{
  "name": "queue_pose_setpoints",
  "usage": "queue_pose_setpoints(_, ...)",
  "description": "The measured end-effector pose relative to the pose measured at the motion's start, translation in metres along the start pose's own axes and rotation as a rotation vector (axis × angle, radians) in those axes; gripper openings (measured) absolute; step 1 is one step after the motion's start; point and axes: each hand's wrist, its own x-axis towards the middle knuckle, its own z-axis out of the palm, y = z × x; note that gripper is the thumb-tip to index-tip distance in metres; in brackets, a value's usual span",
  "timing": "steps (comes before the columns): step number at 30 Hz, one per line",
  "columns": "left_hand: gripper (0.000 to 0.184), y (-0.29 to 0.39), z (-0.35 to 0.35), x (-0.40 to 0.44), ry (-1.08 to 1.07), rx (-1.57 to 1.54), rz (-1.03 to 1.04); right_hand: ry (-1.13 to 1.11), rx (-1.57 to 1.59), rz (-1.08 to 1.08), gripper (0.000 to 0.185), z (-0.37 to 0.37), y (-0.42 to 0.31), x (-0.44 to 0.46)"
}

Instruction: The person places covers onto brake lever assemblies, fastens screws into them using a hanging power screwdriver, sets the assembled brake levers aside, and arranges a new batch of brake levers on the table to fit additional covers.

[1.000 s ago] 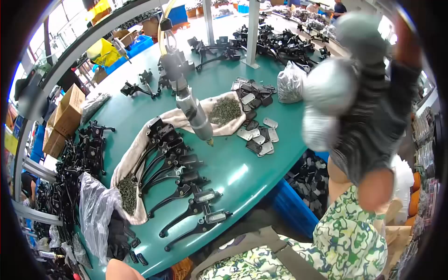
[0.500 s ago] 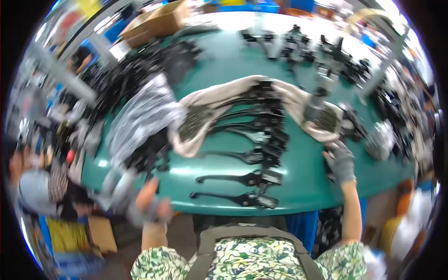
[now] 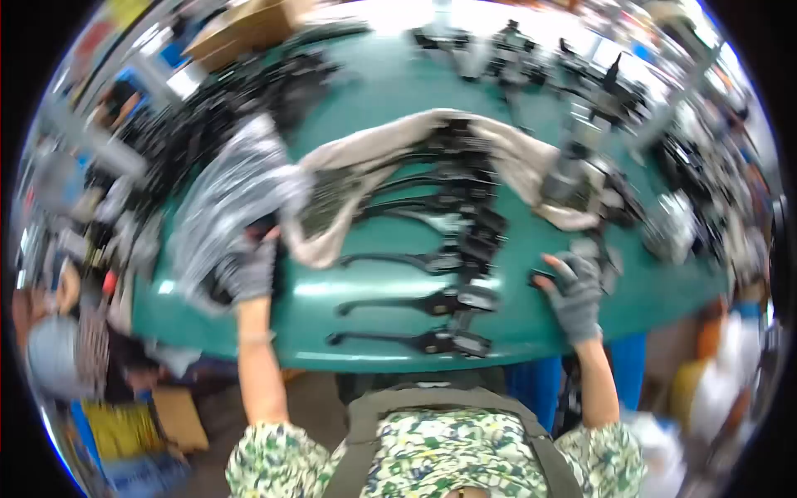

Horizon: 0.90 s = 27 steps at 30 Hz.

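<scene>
My left hand [image 3: 249, 270], in a grey glove with bare fingertips, reaches into the black parts at the mouth of a clear plastic bag [image 3: 237, 195]; its grip is blurred. On the right, my gloved right hand [image 3: 573, 290] pinches a small dark piece [image 3: 541, 278] between thumb and finger above the green table. Between the hands lies a column of black levers with cylinder bodies [image 3: 448, 261]. A beige cloth roll [image 3: 374, 137] curves round their far end, with small dark screws [image 3: 328, 203] in its left pocket.
A power driver [image 3: 569, 170] hangs over the cloth's right end. Metal plates [image 3: 610, 266] lie beside my right hand. A clear bag [image 3: 671, 228] sits farther right. Black parts are heaped at the back left [image 3: 216, 116]; a cardboard box [image 3: 245, 33] stands behind them.
My left hand has moved up and inward to the black parts by the bag. My right hand has shifted slightly left and down, with a small dark piece now visible at its fingertips.
</scene>
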Motion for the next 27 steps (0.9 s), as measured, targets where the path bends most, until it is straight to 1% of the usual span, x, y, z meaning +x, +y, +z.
queue_pose_setpoints(1, 0.058, 0.006, -0.010, 0.003, 0.023, -0.047, 0.042, -0.016, 0.032, 0.022, 0.038, -0.004, 0.007, -0.002)
queue_pose_setpoints(2, 0.058, 0.000, -0.004, 0.009, -0.081, -0.181, -0.027, -0.102, 0.087, 0.079, 0.047, -0.012, 0.008, -0.005)
queue_pose_setpoints(3, 0.058, 0.017, -0.020, 0.013, -0.227, -0.037, -0.159, -0.190, 0.042, 0.093, 0.057, -0.018, 0.012, -0.009)
queue_pose_setpoints(4, 0.056, 0.019, -0.024, 0.012, -0.229, -0.110, -0.148, -0.281, 0.171, 0.139, 0.065, -0.027, 0.011, -0.006)
queue_pose_setpoints(5, 0.058, -0.003, -0.002, 0.013, -0.178, -0.075, -0.125, -0.309, 0.168, 0.136, 0.066, -0.031, 0.014, -0.006)
queue_pose_setpoints(7, 0.053, 0.011, -0.019, 0.009, -0.195, -0.084, -0.190, -0.377, 0.188, 0.099, 0.068, -0.031, 0.018, -0.008)
queue_pose_setpoints(9, 0.043, -0.014, 0.001, 0.002, -0.084, -0.412, -0.117, -0.378, 0.183, 0.098, 0.071, -0.032, 0.018, -0.007)
queue_pose_setpoints(10, 0.033, -0.016, -0.001, -0.002, -0.075, -0.425, -0.066, -0.374, 0.193, 0.098, 0.071, -0.031, 0.020, -0.006)
queue_pose_setpoints(11, 0.031, -0.017, -0.001, -0.006, -0.068, -0.491, -0.048, -0.370, 0.202, 0.093, 0.071, -0.030, 0.022, -0.006)
queue_pose_setpoints(12, 0.030, -0.010, -0.009, -0.014, -0.059, -0.553, -0.035, -0.295, 0.243, 0.061, 0.064, -0.027, 0.023, -0.006)
queue_pose_setpoints(13, 0.028, -0.002, -0.021, -0.021, -0.043, -0.610, -0.025, -0.346, 0.241, 0.097, 0.061, -0.025, 0.023, -0.004)
queue_pose_setpoints(14, 0.024, 0.004, -0.039, -0.024, -0.206, -0.531, 0.041, -0.397, 0.239, 0.126, 0.059, -0.023, 0.023, -0.002)
queue_pose_setpoints(15, 0.021, 0.030, -0.060, -0.026, -0.410, -0.809, -0.253, -0.448, 0.236, 0.150, 0.057, -0.020, 0.023, 0.001)
queue_pose_setpoints(17, 0.020, 0.060, -0.078, -0.026, -0.540, -0.999, -0.155, -0.461, 0.198, 0.149, 0.048, -0.018, 0.018, 0.009)
queue_pose_setpoints(19, 0.020, 0.108, -0.081, -0.017, -0.463, -0.967, 0.275, -0.474, 0.152, 0.156, 0.039, -0.019, 0.012, 0.016)
queue_pose_setpoints(21, 0.020, 0.159, -0.088, 0.002, -0.551, -0.985, 0.517, -0.381, 0.159, 0.137, 0.038, -0.016, 0.014, 0.021)
queue_pose_setpoints(23, 0.020, 0.203, -0.076, 0.021, -0.653, -1.009, 0.381, -0.273, 0.173, 0.137, 0.038, -0.016, 0.021, 0.027)
queue_pose_setpoints(24, 0.020, 0.222, -0.055, 0.032, -0.640, -1.128, 0.416, -0.188, 0.247, 0.208, 0.037, -0.021, 0.021, 0.032)
queue_pose_setpoints(25, 0.020, 0.240, -0.035, 0.042, -0.627, -1.249, 0.454, -0.031, 0.245, 0.215, 0.033, -0.016, 0.029, 0.030)
queue_pose_setpoints(27, 0.016, 0.272, -0.029, 0.052, -0.881, -1.301, 0.264, -0.037, 0.391, 0.381, 0.031, -0.022, 0.030, 0.031)
